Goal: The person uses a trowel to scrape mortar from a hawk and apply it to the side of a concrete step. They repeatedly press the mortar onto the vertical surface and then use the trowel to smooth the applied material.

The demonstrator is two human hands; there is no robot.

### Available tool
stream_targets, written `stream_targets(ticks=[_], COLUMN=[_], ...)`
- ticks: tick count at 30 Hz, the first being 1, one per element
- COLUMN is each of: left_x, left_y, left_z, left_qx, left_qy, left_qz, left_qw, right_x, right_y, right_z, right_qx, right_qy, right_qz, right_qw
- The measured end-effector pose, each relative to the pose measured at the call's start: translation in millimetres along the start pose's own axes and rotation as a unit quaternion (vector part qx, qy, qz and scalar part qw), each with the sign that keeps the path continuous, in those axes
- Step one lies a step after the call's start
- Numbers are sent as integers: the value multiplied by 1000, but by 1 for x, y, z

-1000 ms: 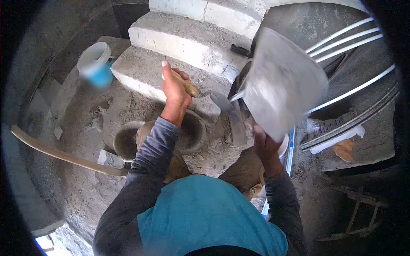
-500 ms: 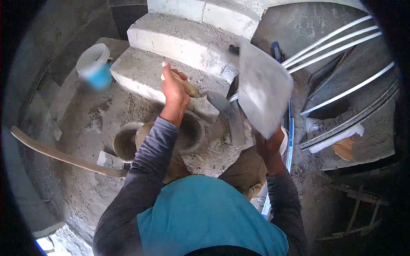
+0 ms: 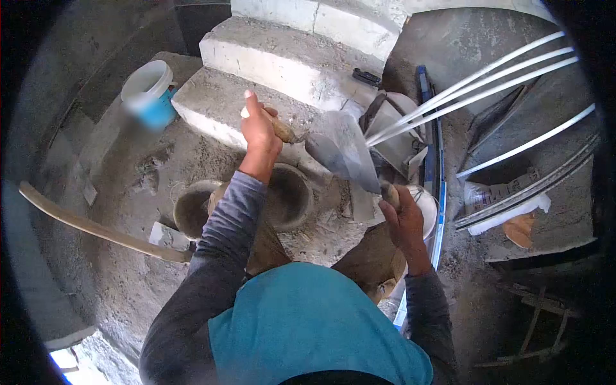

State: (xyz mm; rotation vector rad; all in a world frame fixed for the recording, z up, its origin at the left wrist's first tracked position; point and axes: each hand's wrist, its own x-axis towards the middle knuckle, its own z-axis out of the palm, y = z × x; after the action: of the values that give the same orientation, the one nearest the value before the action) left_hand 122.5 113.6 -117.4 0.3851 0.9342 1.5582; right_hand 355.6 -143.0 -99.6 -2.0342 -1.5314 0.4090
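My left hand [image 3: 259,131] is closed round the wooden handle of a pointed trowel [image 3: 327,156], its thumb pointing up along the handle. The blade reaches right, against a wide metal trowel [image 3: 359,149]. My right hand [image 3: 405,221] grips the wide trowel by its handle, with the blade tilted up and to the left. Where the two blades meet, one partly covers the other; whether mortar is between them I cannot tell. Below the blades are two round buckets, a larger one [image 3: 287,196] and a smaller one [image 3: 194,208], partly hidden by my left arm.
Dusty steps [image 3: 269,64] rise ahead. A white and blue bucket [image 3: 151,96] stands at the left, a curved wooden strip [image 3: 96,231] below it. White pipes [image 3: 475,86] and a blue level [image 3: 438,224] are at the right. A black object [image 3: 366,77] lies on a step.
The wide trowel in my right hand has come down and left from a raised, face-on position and now touches or overlaps the pointed trowel. My left hand has barely moved.
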Motion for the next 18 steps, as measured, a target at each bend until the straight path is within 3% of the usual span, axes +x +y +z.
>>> stream_targets(ticks=[3,5,7,8,11,14,15,16,18], left_x=[30,56,70,61,77,111,111,104,103], left_y=[-30,-67,-99,-95,-137,-179,-184,-194,-210], left_z=[-10,-21,-29,-21,-17,-16,-11,-6,-6], left_qx=[62,96,133,236,294,363,415,411,399], left_qy=[11,9,9,49,38,-27,-46,30,41], left_qz=[12,21,-8,-67,-139,-151,-151,-152,-123], left_qw=[998,995,991,968,945,919,896,898,908], right_x=[-14,-28,-37,-42,-53,-57,-58,-57,-53], right_y=[32,11,5,12,43,50,54,59,75], right_z=[26,28,42,54,88,101,105,108,120], right_qx=[35,20,9,46,88,39,48,55,46], right_qy=[8,-31,-71,-73,-45,-34,-19,-4,-11], right_qz=[17,64,118,125,114,156,130,102,90], right_qw=[999,997,990,988,988,986,990,993,995])
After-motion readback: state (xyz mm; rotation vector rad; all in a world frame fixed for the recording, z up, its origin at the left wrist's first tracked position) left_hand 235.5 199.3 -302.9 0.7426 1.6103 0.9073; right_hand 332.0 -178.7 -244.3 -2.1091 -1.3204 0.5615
